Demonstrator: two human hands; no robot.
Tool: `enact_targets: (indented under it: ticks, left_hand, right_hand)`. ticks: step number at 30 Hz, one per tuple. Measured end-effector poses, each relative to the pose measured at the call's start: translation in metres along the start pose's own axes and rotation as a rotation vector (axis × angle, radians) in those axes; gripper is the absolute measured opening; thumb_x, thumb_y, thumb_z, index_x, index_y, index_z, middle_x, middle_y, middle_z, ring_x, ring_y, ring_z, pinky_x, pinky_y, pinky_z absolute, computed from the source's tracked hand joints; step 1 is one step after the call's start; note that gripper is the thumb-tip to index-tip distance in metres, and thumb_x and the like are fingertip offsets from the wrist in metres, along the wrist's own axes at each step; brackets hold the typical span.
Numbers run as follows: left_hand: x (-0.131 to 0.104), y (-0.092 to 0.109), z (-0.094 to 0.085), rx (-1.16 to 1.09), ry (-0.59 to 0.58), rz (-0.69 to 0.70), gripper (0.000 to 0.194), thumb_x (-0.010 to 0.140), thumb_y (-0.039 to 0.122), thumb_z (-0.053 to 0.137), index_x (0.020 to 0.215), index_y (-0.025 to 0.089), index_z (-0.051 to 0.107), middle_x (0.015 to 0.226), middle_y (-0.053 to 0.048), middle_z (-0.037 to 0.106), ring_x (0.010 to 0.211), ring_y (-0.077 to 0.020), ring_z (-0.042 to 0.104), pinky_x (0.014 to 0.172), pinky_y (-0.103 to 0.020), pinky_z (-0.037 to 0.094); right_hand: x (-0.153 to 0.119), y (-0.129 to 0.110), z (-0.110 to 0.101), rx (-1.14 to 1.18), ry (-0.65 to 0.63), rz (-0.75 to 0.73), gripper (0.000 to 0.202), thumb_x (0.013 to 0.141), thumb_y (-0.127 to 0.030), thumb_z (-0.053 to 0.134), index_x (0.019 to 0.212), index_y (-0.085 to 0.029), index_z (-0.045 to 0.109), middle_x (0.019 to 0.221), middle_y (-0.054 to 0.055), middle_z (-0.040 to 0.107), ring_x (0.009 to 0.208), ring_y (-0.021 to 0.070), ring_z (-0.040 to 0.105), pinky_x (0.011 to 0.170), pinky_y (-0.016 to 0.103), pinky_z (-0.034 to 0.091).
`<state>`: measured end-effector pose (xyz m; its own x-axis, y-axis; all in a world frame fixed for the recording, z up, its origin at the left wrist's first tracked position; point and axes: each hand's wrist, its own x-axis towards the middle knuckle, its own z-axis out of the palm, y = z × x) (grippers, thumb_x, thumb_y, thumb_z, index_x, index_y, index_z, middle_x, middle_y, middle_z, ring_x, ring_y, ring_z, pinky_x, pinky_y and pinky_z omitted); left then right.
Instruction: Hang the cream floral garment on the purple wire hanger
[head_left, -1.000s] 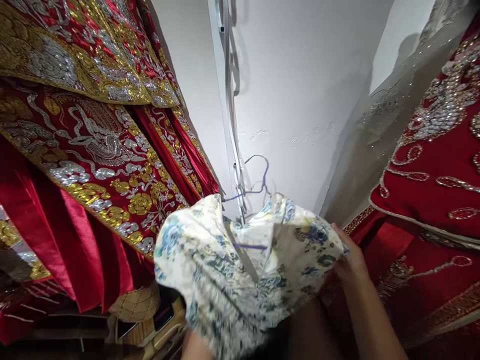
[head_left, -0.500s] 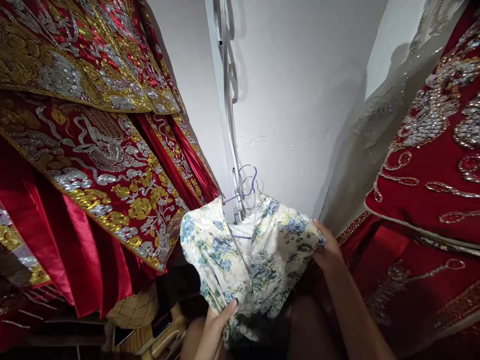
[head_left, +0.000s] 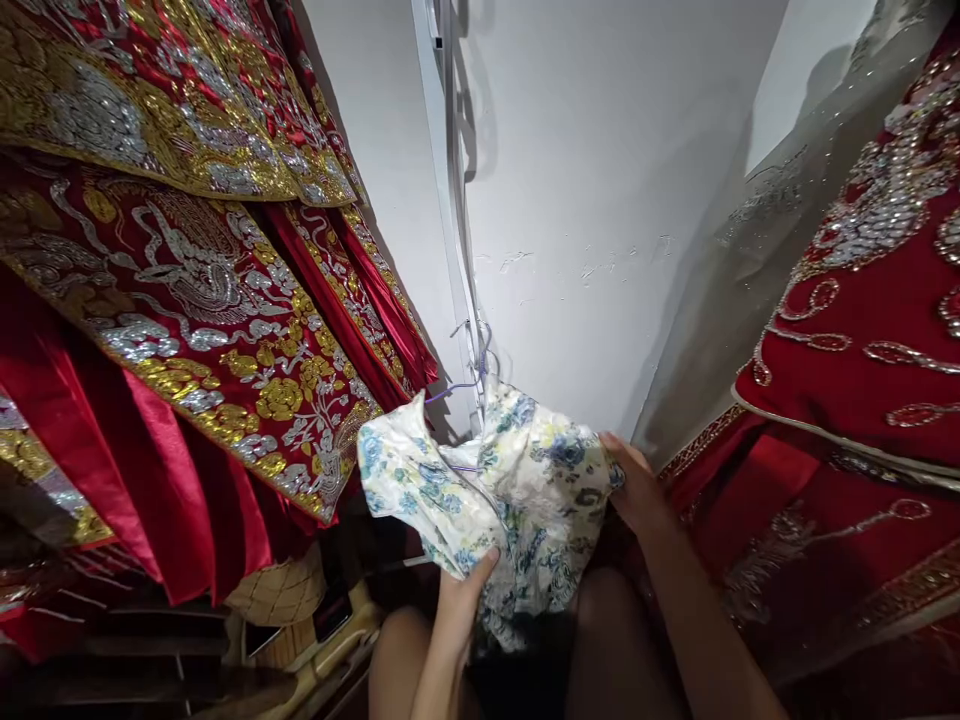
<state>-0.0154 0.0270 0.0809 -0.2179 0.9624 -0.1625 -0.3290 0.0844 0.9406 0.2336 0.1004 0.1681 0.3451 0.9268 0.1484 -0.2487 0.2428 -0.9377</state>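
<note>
A white garment with blue and yellow flowers (head_left: 540,470) hangs on a purple wire hanger (head_left: 486,365) in front of me. My left hand (head_left: 466,590) grips its front from below, thumb lying on the cloth and the other fingers hidden behind it. At the right shoulder of the garment, my right hand (head_left: 630,480) is closed on the sleeve edge. The hanger's hook is up against a white metal rail (head_left: 459,220) on the wall; whether it is hooked on, I cannot tell.
Red costumes with gold and silver embroidery (head_left: 247,310) hang at the left. On the right is another red beaded gown (head_left: 862,370) beside sheer beaded fabric (head_left: 720,250). A woven basket (head_left: 281,590) stands low at the left. Behind is a white wall (head_left: 585,150).
The garment and its hanger have shifted left, bringing the hook against the rail. My right hand has moved left with the sleeve; my left hand has come up and to the right.
</note>
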Motion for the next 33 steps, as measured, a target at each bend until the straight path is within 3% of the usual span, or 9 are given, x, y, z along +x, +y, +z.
enact_targets:
  ticks: [6, 8, 11, 13, 20, 23, 27, 30, 33]
  left_hand:
    - [-0.005, -0.010, -0.007, 0.120, -0.080, -0.024, 0.074, 0.066, 0.044, 0.083, 0.131, 0.018, 0.059, 0.132, -0.015, 0.063, 0.138, -0.0320, 0.044, 0.119, -0.044, 0.025]
    - [-0.007, -0.006, -0.007, 0.158, -0.111, -0.023, 0.072, 0.068, 0.044, 0.081, 0.131, 0.017, 0.060, 0.134, -0.015, 0.062, 0.139, -0.0325, 0.043, 0.120, -0.044, 0.024]
    - [-0.007, -0.006, -0.006, 0.186, -0.145, -0.018, 0.071, 0.066, 0.044, 0.081, 0.129, 0.017, 0.062, 0.134, -0.015, 0.061, 0.138, -0.0342, 0.043, 0.119, -0.046, 0.024]
    - [-0.007, -0.009, -0.007, 0.195, -0.156, -0.003, 0.070, 0.064, 0.045, 0.081, 0.126, 0.016, 0.064, 0.132, -0.016, 0.063, 0.136, -0.0351, 0.045, 0.119, -0.048, 0.025]
    - [-0.007, -0.014, -0.016, 0.228, -0.104, 0.064, 0.067, 0.065, 0.046, 0.080, 0.122, 0.014, 0.062, 0.126, -0.017, 0.065, 0.130, -0.0357, 0.052, 0.115, -0.048, 0.032]
    - [-0.009, -0.012, -0.017, 0.251, 0.213, 0.197, 0.074, 0.067, 0.047, 0.078, 0.129, 0.014, 0.053, 0.123, -0.018, 0.062, 0.121, -0.0362, 0.057, 0.108, -0.051, 0.039]
    - [-0.023, -0.014, -0.013, 0.437, 0.619, 0.673, 0.078, 0.074, 0.041, 0.075, 0.140, 0.018, 0.039, 0.140, -0.018, 0.043, 0.132, -0.0334, 0.043, 0.110, -0.051, 0.036]
    - [-0.035, -0.020, -0.005, 0.609, 0.424, 0.843, 0.062, 0.078, 0.032, 0.071, 0.134, 0.019, 0.045, 0.132, -0.015, 0.049, 0.128, -0.0307, 0.046, 0.107, -0.048, 0.038]
    - [-0.040, -0.023, 0.003, 0.681, 0.060, 0.732, 0.027, 0.083, 0.024, 0.059, 0.110, 0.020, 0.058, 0.104, -0.009, 0.063, 0.103, -0.0256, 0.059, 0.090, -0.040, 0.048]
  right_hand:
    - [-0.038, 0.049, -0.017, -0.118, 0.508, -0.127, 0.046, 0.072, -0.044, 0.071, 0.111, -0.020, 0.064, 0.098, 0.005, 0.066, 0.064, 0.0131, 0.053, 0.058, 0.027, 0.044]
    - [-0.055, 0.061, -0.006, -0.176, 0.325, -0.037, 0.034, 0.076, -0.046, 0.067, 0.097, -0.020, 0.064, 0.086, 0.004, 0.065, 0.060, 0.0141, 0.051, 0.057, 0.028, 0.042]
    - [-0.082, 0.075, 0.021, -0.275, -0.335, 0.198, 0.031, 0.082, -0.050, 0.062, 0.074, -0.021, 0.056, 0.063, -0.001, 0.056, 0.052, 0.0139, 0.047, 0.050, 0.027, 0.035]
    - [-0.097, 0.082, 0.037, -0.332, -0.580, 0.199, 0.034, 0.086, -0.049, 0.060, 0.070, -0.021, 0.048, 0.060, -0.003, 0.049, 0.054, 0.0130, 0.045, 0.051, 0.026, 0.032]
    - [-0.109, 0.080, 0.040, -0.429, -0.639, 0.092, 0.044, 0.096, -0.050, 0.045, 0.064, -0.020, 0.046, 0.054, -0.003, 0.046, 0.053, 0.0122, 0.044, 0.055, 0.026, 0.033]
    - [-0.111, 0.076, 0.034, -0.424, -0.592, 0.112, 0.041, 0.095, -0.047, 0.047, 0.066, -0.019, 0.053, 0.053, -0.003, 0.048, 0.050, 0.0113, 0.041, 0.051, 0.025, 0.030]
    - [-0.119, 0.074, 0.034, -0.390, -0.542, 0.164, 0.034, 0.092, -0.039, 0.049, 0.064, -0.019, 0.055, 0.050, -0.003, 0.049, 0.047, 0.0109, 0.041, 0.049, 0.024, 0.028]
    - [-0.126, 0.070, 0.040, -0.368, -0.551, 0.165, 0.029, 0.088, -0.032, 0.051, 0.063, -0.019, 0.057, 0.048, -0.003, 0.050, 0.046, 0.0109, 0.042, 0.049, 0.024, 0.030]
    - [-0.133, 0.065, 0.048, -0.291, -0.599, 0.183, 0.022, 0.081, -0.025, 0.050, 0.063, -0.018, 0.061, 0.047, -0.003, 0.052, 0.045, 0.0105, 0.044, 0.047, 0.023, 0.030]
